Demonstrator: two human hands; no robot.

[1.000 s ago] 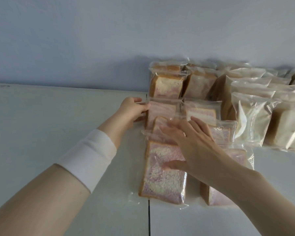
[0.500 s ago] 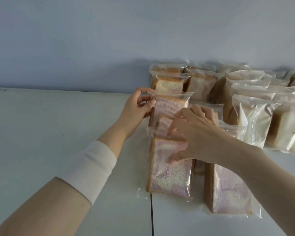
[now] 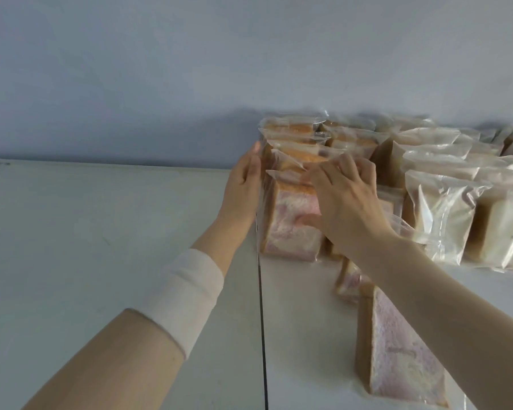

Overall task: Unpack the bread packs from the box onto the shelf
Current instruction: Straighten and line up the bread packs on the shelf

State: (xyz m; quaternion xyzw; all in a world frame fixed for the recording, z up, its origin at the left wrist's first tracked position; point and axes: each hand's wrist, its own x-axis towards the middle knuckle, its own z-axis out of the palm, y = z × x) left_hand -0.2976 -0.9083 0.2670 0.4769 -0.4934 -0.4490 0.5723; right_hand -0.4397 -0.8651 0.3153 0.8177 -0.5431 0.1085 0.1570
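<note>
A row of clear-wrapped pink-swirl bread packs (image 3: 290,223) stands upright on the white shelf (image 3: 101,247), running back to the wall. My left hand (image 3: 243,187) lies flat against the row's left side, fingers extended. My right hand (image 3: 344,202) presses on the front pack's top and right face, fingers spread over the plastic. Another pink-swirl pack (image 3: 397,356) stands upright near the front right, partly behind my right forearm. A further pack (image 3: 348,284) lies just behind it, mostly hidden. The box is out of view.
Rows of pale bread packs (image 3: 444,214) fill the shelf's right side up to the blue-grey wall (image 3: 190,69). A dark seam (image 3: 261,321) runs front to back between two shelf boards. The shelf's left half holds nothing.
The leaning pink-swirl packs have been pushed back and stood upright into a tight row. My left hand went from gripping a pack's top to lying flat on the row's side. The near right pack stands apart.
</note>
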